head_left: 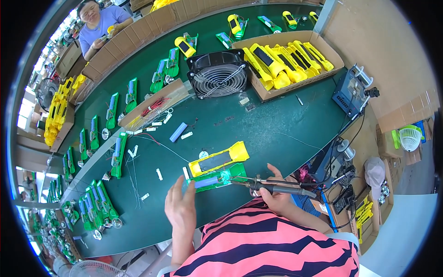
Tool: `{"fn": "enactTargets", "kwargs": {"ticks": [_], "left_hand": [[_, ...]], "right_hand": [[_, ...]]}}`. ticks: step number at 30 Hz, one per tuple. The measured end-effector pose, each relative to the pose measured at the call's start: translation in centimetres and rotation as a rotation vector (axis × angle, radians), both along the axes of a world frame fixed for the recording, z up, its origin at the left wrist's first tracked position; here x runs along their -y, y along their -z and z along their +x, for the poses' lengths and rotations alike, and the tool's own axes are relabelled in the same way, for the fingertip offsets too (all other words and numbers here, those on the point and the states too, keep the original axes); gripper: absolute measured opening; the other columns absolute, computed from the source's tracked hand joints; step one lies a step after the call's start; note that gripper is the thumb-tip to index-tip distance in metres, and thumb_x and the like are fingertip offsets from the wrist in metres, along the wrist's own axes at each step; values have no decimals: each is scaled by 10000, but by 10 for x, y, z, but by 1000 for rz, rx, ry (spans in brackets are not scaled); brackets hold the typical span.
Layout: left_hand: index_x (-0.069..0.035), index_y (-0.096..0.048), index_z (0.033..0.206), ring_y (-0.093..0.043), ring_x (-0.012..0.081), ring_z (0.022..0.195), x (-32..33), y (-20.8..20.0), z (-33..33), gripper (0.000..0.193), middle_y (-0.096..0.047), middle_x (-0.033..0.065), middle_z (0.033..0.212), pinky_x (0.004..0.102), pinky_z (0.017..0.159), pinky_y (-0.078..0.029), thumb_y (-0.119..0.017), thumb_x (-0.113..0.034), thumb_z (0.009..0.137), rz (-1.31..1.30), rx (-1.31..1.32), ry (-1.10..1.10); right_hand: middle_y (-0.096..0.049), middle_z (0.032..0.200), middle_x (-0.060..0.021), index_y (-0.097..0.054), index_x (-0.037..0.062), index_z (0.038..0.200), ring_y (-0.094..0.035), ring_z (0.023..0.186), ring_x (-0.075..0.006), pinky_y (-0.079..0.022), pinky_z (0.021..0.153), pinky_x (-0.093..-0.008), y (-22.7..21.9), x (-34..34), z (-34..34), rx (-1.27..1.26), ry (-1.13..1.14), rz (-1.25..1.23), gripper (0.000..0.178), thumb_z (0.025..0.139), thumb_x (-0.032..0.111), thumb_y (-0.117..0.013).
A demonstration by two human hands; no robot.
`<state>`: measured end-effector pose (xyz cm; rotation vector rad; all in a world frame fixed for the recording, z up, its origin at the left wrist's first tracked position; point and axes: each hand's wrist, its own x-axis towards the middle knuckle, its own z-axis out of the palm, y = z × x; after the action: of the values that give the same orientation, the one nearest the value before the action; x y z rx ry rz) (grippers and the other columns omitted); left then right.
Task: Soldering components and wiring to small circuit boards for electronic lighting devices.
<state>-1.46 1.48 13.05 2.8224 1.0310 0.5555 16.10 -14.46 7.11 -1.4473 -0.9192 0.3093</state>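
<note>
In my right hand is a soldering iron, gripped by its dark handle, its tip pointing left over a green plastic housing. A blue cylindrical battery lies inside that housing, beside a small circuit area at its right end. Against the housing's far side rests a yellow casing with a dark panel. My left hand is at the housing's left end, fingers apart, a fingertip at or very near its edge. A thin wire runs leftward from these parts.
A black fan stands at the back beside a carton of yellow casings. Green housings with batteries line the left side. A loose battery lies mid-table. Soldering station at right; another person sits across.
</note>
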Motion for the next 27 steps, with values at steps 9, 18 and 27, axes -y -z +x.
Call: {"fn": "enactTargets", "kwargs": {"ticks": [9, 18, 27], "left_hand": [[-70, -628, 826, -550, 212, 642, 16, 41, 25, 213, -549, 53, 734, 310, 549, -445, -670, -7, 627, -257, 236, 297], [-73, -633, 793, -536, 194, 591, 13, 31, 31, 137, -518, 34, 715, 305, 518, -441, -654, -49, 659, -222, 70, 346], [-75, -631, 780, -528, 189, 561, 9, 29, 30, 119, -511, 32, 705, 304, 496, -435, -648, -53, 665, -236, 53, 377]], "right_hand": [[-562, 721, -53, -589, 38, 840, -568, 657, -152, -318, 942, -518, 0, 6, 3, 30, -12, -55, 136, 718, 78, -633], [-584, 680, -34, -601, 40, 818, -578, 647, -136, -320, 943, -508, 0, 2, 1, -110, 50, -57, 116, 718, 84, -640], [-579, 682, -32, -603, 41, 823, -572, 639, -141, -324, 944, -507, 7, 0, -1, -77, 36, -48, 139, 698, 78, -653]]}}
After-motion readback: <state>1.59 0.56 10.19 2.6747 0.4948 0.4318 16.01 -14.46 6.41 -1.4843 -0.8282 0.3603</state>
